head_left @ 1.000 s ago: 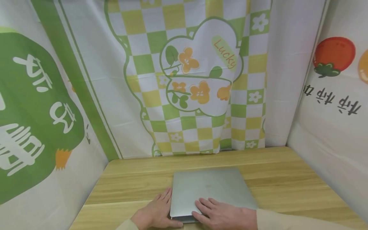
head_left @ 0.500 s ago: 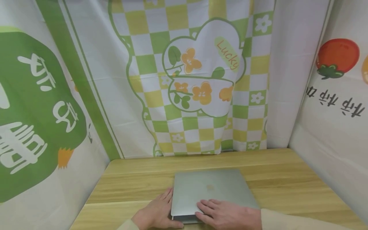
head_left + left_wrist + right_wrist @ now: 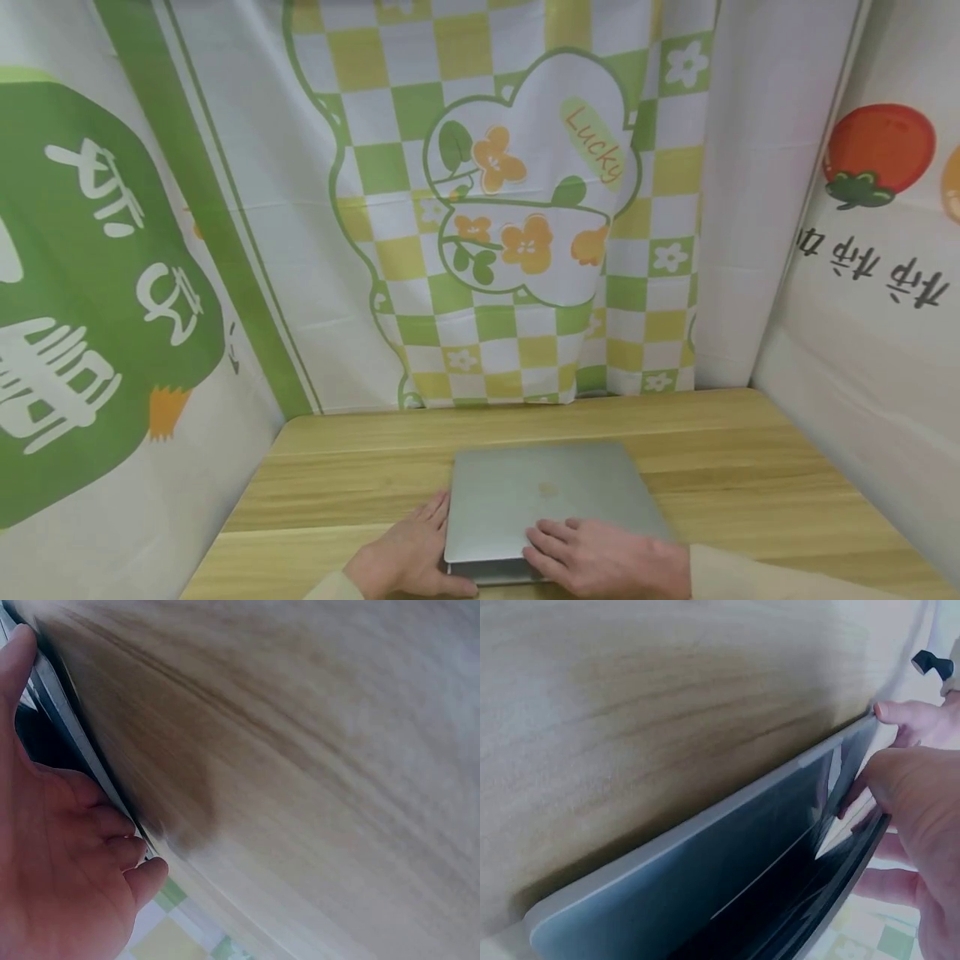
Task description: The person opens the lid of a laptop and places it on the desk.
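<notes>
A silver laptop (image 3: 547,487) lies on the wooden table, its lid raised a little at the edge nearest the person. Through the gap in the right wrist view, the dark inside (image 3: 727,862) shows. The left hand (image 3: 408,550) lies along the laptop's left side, fingers extended, thumb at the near corner. In the left wrist view its fingertips touch the base's edge (image 3: 79,739). The right hand (image 3: 600,554) pinches the lid's near edge, fingers on top. Its thumb (image 3: 866,776) reaches into the gap under the lid, as the right wrist view shows.
The wooden table (image 3: 352,467) extends around the laptop. A green and yellow checked cloth (image 3: 517,333) hangs behind its far edge, and printed cloth panels stand at both sides. A small dark object (image 3: 932,664) shows near the left wrist in the right wrist view.
The right hand has slid a little to the right along the lid's near edge. The dark gap under the lid looks slightly wider. The left hand stays by the laptop's left side.
</notes>
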Available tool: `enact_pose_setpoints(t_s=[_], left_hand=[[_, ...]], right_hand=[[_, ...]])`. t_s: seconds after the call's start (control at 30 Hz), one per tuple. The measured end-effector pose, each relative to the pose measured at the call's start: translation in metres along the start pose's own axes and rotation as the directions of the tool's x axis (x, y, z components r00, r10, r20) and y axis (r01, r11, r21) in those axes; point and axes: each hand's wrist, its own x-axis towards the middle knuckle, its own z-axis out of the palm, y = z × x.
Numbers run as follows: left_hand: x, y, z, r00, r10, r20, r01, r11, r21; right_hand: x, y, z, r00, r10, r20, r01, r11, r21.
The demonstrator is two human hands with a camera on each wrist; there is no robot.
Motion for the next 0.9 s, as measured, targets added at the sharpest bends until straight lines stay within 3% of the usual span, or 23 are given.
enact_pose_setpoints(t_s=[0.23, 0.5, 0.9], left_hand=[[0.0024, -0.0019, 0.0005, 1.0, -0.016, 0.008, 0.017, 0.998, -0.057], [0.0028, -0.0037, -0.0015, 1.0, 0.011, -0.028, -0.011, 1.0, 0.013], [0.0032, -0.0014, -0.0031, 0.998, 0.065, -0.018, -0.063, 0.992, 0.113]], right_hand=[[-0.0042, 0.0015, 0.002, 0.998, 0.011, -0.067, -0.013, 1.0, -0.02], [-0.008, 0.004, 0.0066, 0.991, 0.028, -0.133, -0.042, 0.994, -0.104], [-0.0075, 0.0068, 0.0066, 0.978, 0.038, -0.203, -0.065, 0.99, -0.127]])
